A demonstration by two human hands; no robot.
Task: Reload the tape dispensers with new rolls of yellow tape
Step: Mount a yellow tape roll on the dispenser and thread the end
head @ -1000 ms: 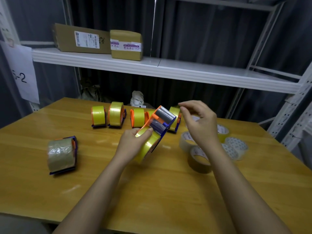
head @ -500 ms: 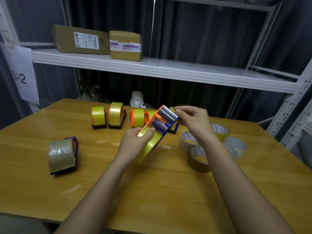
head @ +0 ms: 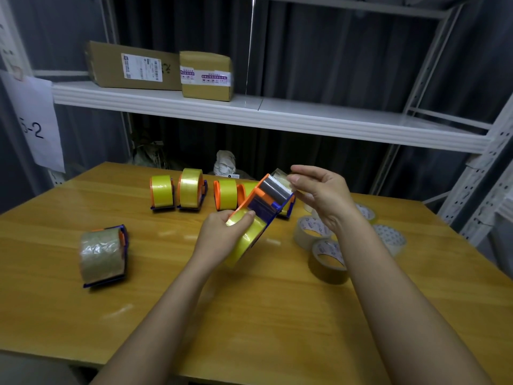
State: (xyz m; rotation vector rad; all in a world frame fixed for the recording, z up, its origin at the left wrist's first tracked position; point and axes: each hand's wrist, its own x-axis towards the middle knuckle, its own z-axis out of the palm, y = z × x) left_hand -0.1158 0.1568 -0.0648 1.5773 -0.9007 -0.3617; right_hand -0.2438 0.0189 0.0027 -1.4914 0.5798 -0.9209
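Orange-and-blue plastic tape dispenser (head: 265, 202), loaded with a glossy yellow tape roll (head: 244, 240), held tilted above the wooden desk (head: 166, 309), serrated metal blade end uppermost. Left hand (head: 222, 234): fingers curled round the roll, thumb lying on its yellow face; the fingers on the far side are hidden. Right hand (head: 322, 193): fingers pinched together on the translucent free end of tape (head: 281, 176) at the blade; the strip is thin and hard to make out. Behind, four more loaded dispensers stand in a row: first (head: 161, 191), second (head: 191, 188), third (head: 225, 194), and a fourth (head: 287, 209) largely hidden by the held one. To the left, a dispenser with a dull, crinkled brownish roll (head: 103, 255) lies apart. To the right, loose rolls lie flat in a cluster: a clear one (head: 311, 230), a brown one (head: 327, 261), a pale patterned one (head: 391, 238), and another (head: 366, 212) partly covered by the right forearm. White metal shelf (head: 305, 120) above carries a flat cardboard parcel (head: 133, 65) and a smaller taped cardboard box (head: 206, 75). Paper sign (head: 36, 126) at left, its marking cut off.
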